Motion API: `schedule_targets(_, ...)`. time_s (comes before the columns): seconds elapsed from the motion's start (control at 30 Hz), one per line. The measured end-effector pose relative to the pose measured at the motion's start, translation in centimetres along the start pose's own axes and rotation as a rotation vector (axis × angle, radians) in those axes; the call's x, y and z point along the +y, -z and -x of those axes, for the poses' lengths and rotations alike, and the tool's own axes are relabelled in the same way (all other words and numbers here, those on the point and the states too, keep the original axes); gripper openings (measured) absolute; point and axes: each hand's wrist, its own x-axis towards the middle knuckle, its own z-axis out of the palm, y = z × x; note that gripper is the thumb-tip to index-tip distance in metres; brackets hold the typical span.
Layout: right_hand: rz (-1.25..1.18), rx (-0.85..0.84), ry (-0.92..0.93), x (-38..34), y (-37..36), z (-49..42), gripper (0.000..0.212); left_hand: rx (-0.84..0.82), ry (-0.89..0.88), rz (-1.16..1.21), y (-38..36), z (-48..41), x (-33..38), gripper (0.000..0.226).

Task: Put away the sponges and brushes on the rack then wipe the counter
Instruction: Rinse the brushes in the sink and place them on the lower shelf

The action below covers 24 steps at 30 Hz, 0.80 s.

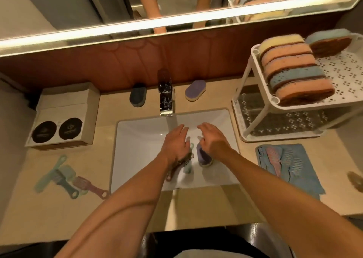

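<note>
Setting: a beige desk (pixel 59 208) with a white sink (pixel 137 140) set in it is seen below a mirror (pixel 78 6); water runs from the faucet (pixel 166 98).
Head view, left grip (pixel 175 144): fingers are stretched out over the sink brushes (pixel 187 162); nothing is seen clasped, and contact cannot be told.
Head view, right grip (pixel 213 140): fingers are likewise extended, just above the purple sponge (pixel 204 157) in the basin.
Rack (pixel 345 71): a row of sponges (pixel 294 69) is stood on the upper tier; the lower tier holds nothing that can be made out.
Judged done: part of the sponges stowed.
Judged left: the things in the sink, the dark sponge (pixel 138 96) and lilac sponge (pixel 195 90) beside the faucet, and the desk brushes (pixel 64 177) at the left are still to be racked.
Wiping: judged not begun; the blue cloth (pixel 288 165) lies flat near the rack.
</note>
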Motion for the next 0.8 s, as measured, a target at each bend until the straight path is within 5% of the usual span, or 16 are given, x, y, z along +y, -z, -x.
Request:
schedule_targets(0.47, 0.085, -0.299, -0.009, 0.6, -7.7, -2.7, 0.065, -0.198, 0.089, 0.063, -5.7, -1.6, -4.3, 0.047)
schedule_targets(0.8, 0.400, -0.437, 0.048, 3.0, -9.7, -3.1, 0.068, -0.302, 0.088, 0.044, -7.0, -3.0, -5.6, 0.049)
